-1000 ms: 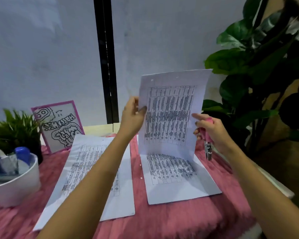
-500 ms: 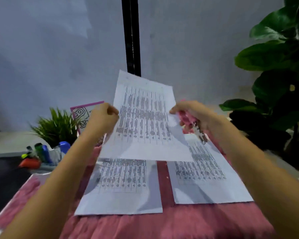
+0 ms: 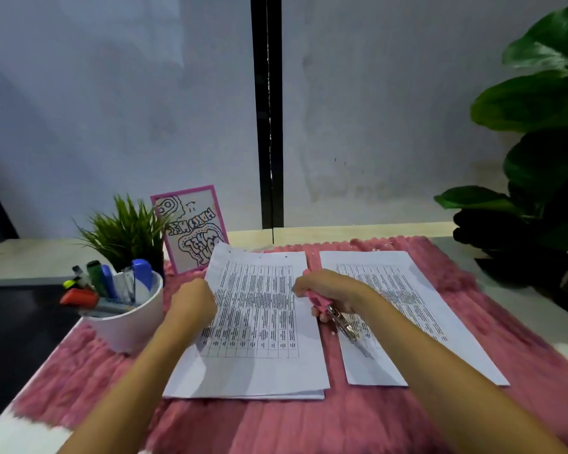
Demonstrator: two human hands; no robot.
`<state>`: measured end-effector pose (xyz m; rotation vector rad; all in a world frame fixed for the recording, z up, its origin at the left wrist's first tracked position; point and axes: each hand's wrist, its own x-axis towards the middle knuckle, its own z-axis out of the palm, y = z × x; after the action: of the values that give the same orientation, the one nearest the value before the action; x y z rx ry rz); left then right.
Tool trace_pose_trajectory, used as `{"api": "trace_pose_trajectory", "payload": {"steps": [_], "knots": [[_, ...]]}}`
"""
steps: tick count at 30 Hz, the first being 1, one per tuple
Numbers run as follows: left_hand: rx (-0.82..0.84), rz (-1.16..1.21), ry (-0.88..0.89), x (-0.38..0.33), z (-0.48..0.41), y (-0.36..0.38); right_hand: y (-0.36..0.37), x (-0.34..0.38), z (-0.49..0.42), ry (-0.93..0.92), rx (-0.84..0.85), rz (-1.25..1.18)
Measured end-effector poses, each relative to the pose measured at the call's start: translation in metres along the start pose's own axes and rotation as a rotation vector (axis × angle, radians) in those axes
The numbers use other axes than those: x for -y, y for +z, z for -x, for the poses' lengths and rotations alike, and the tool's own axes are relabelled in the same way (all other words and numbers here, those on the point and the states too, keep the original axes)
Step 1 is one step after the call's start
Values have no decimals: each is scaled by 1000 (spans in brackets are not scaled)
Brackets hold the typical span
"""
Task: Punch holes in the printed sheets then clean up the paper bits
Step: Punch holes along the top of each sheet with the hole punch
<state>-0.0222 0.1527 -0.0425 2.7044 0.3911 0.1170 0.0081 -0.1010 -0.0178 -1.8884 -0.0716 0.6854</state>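
Observation:
A printed sheet (image 3: 256, 309) with punched holes along its far edge lies on top of the left pile (image 3: 243, 395) on the pink furry mat (image 3: 309, 427); its far left corner is still lifted. My left hand (image 3: 192, 303) pinches the sheet's left edge. My right hand (image 3: 328, 286) grips a pink-handled hole punch (image 3: 341, 322), its metal jaw pointing toward me over the gap between piles, while its fingertips touch the sheet's right edge. A second pile of printed sheets (image 3: 417, 309) lies to the right. Tiny white paper bits (image 3: 374, 249) dot the mat's far edge.
A white cup of markers (image 3: 125, 326) stands left of the piles, with a small green plant (image 3: 125, 231) and a pink-framed card (image 3: 191, 227) behind it. A large leafy plant (image 3: 545, 158) fills the right side. A black post (image 3: 266, 126) runs up the wall.
Both hands carried the raised sheet from above the right pile leftward and lowered it onto the left pile. The punch stayed in my right hand.

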Motion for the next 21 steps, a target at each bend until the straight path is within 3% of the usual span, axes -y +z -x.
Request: {"api": "trace_pose_trajectory", "payload": {"steps": [5,9,14,17,21], "knots": [[18,-31,-10,2,2,1,4,7,9,88,26,111],[40,-85,-52,-2,0,3,4,4,8,138,-74,164],[11,-127,-73,-14,-1,9,10,0,2,69,-124,45],[-4,-212,-67,-25,-1,9,-2,2,0,35,-112,103],[-74,-36,110,-72,0,26,-47,8,-17,-102,-340,295]]}}
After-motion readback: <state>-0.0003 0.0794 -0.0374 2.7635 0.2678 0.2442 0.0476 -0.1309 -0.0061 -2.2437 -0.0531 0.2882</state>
